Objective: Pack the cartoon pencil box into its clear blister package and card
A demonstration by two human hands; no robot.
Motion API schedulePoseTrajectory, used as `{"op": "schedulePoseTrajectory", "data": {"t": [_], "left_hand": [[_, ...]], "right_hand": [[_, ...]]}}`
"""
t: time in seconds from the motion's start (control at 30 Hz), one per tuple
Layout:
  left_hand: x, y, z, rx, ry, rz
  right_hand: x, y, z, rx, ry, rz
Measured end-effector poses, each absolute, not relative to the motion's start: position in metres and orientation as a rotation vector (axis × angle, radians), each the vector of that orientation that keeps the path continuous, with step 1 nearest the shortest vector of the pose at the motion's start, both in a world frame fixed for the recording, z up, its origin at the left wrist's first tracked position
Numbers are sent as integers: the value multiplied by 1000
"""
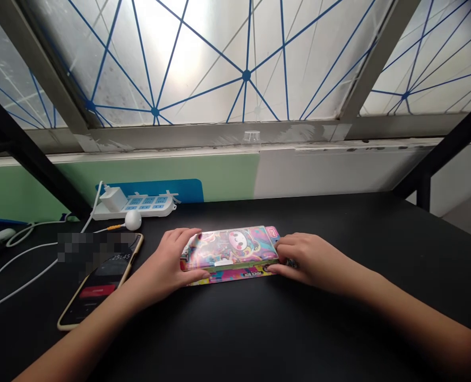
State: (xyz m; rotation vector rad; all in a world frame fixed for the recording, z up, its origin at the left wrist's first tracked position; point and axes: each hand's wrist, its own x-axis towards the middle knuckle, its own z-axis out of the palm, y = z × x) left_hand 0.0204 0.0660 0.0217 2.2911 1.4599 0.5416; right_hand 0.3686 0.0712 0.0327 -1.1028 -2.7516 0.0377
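A colorful pencil box with a cartoon character on its lid lies flat on the black desk. Beneath it sits a flat printed carton marked "PENCIL BOX". My left hand is closed round the left end, thumb at the near edge and fingers over the far side. At the right end, my right hand has its fingers curled in against the box and carton, with the thumb on the near edge. Something small and dark shows beneath the right fingers, too hidden to name.
On the left, a phone with a lit screen lies close to my left forearm. Behind it are a white power strip, a plugged-in charger, a round white object and loose cables. A clear cup stands by the window.
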Motion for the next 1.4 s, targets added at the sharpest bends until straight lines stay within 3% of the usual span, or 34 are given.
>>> {"op": "schedulePoseTrajectory", "data": {"t": [0.33, 0.57, 0.8, 1.0, 1.27, 1.4], "left_hand": [[29, 55, 23, 2402, 1278, 478], [37, 49, 18, 2702, 1201, 707], [34, 48, 24, 2846, 1241, 736], [28, 51, 33, 2785, 1476, 982], [24, 54, 32, 2990, 1332, 966], [23, 52, 34, 3067, 1209, 851]], "right_hand": [[383, 94, 24, -1311, -2290, 334], [379, 87, 37, -1475, -2287, 527], [377, 80, 45, -1370, -2280, 315], [383, 78, 45, -1170, -2228, 268], [377, 73, 46, -815, -2396, -365], [368, 69, 35, -845, -2484, -461]]}}
